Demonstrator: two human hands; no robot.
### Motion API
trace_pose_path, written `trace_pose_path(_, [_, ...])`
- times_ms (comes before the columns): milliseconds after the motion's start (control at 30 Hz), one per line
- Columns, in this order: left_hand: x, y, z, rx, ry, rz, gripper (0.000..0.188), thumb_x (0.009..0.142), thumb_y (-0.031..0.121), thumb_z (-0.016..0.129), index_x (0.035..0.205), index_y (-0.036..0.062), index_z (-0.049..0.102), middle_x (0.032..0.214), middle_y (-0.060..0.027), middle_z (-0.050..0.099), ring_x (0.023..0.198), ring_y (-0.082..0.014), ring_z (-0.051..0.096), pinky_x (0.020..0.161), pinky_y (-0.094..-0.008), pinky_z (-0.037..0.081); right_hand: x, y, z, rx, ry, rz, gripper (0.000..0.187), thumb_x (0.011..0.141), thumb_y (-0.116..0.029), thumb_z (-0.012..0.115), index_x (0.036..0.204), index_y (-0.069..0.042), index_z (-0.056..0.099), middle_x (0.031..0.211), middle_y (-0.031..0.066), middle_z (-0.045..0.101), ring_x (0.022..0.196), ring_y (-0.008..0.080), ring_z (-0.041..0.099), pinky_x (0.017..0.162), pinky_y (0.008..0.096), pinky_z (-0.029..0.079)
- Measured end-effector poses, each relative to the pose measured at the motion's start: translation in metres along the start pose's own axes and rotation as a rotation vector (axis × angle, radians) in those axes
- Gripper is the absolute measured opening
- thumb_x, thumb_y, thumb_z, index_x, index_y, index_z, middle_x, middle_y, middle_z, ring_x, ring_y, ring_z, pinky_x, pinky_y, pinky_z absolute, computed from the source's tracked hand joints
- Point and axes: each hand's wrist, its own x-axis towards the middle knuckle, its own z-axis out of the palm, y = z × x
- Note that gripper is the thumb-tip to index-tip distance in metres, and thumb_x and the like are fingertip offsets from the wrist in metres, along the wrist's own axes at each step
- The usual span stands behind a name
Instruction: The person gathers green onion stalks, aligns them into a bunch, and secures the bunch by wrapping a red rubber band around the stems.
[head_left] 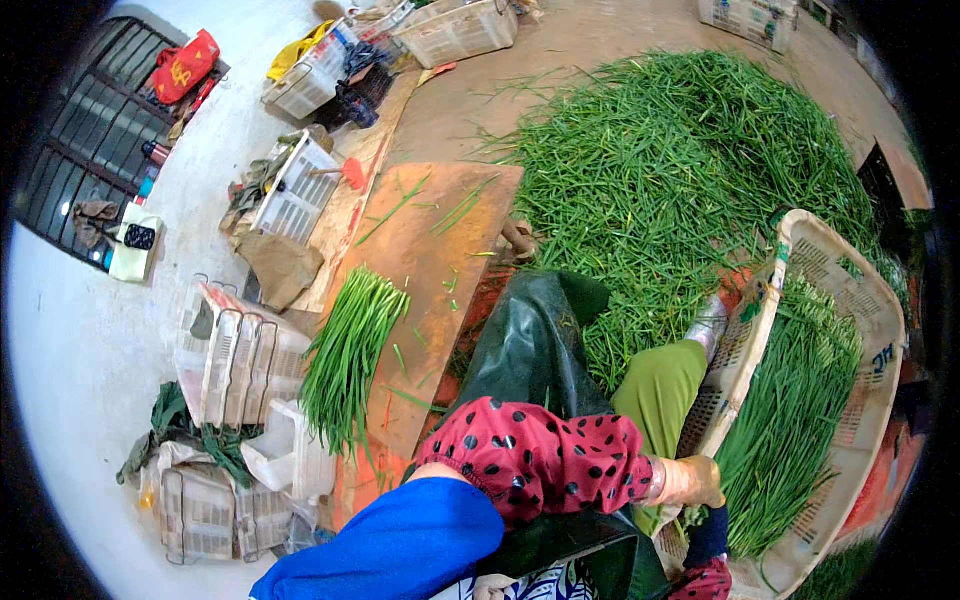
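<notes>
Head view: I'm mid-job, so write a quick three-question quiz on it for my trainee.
1. True or false: the loose heap of long green stalks lies to the right of the brown board.
2. Which is nearest the left hand? (a) the red bag; (b) the perforated plastic crate of greens; (c) the barred window.
3. What pattern is on the left arm's red sleeve cover?

Key: 1. True. 2. (b). 3. Black dots.

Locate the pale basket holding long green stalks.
In the head view, the pale basket is on the right, beside the olive trouser leg and close to the left hand, with the loose heap of greens to its upper left.
</notes>
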Motion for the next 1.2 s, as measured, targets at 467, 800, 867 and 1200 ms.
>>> trace_pose_path(467, [0.080,0.000,0.022,-0.425,-0.044,0.125,0.022,0.080,0.025,0.057,0.093,0.0072,0.059,0.084,-0.0052,0.061,0.071,-0.0188,0.058,0.066,-0.0348,0.048,-0.038,-0.016,0.013,-0.477,0.415,-0.395,0.076,0.068,-0.022,0.072,0.128,0.002,0.031,0.124,0.0172,0.044,0.110,0.0239,0.047,0.092,0.0359,0.038])
trace_pose_path(800, [0.064,0.066,0.015,-1.163,-0.347,0.294,0.064,0.072,0.023,0.066,0.126,0.0030,0.037,0.103,-0.0033,0.057,0.082,-0.0163,0.058,0.074,-0.0349,0.051,-0.068,0.061,-0.188,-0.788,0.762,0.183,0.031,0.067,-0.026,0.066,0.084,-0.002,0.059,0.078,0.0180,0.062,0.074,0.0316,0.061,0.068,0.0390,0.049])
trace_pose_path(867, [0.071,0.069,0.005,-1.215,-0.425,0.312,0.062,0.074,0.019,0.064,0.128,0.0029,0.037,0.105,-0.0043,0.059,0.088,-0.0200,0.059,0.078,-0.0361,0.050,-0.058,0.080,-0.182,-0.997,0.870,0.274,0.043,0.059,-0.032,0.071,0.086,-0.002,0.057,0.082,0.0197,0.061,0.076,0.0312,0.060,0.069,0.0395,0.048])
trace_pose_path(1200, [0.100,0.036,0.014,-1.189,-0.260,0.158,0.063,0.076,0.026,0.063,0.127,0.0014,0.037,0.105,-0.0046,0.060,0.083,-0.0171,0.059,0.072,-0.0349,0.052,-0.030,0.088,-0.170,-0.852,0.872,0.510,0.053,0.055,-0.037,0.072,0.091,0.000,0.059,0.094,0.0231,0.059,0.090,0.0367,0.057,0.079,0.0411,0.046])
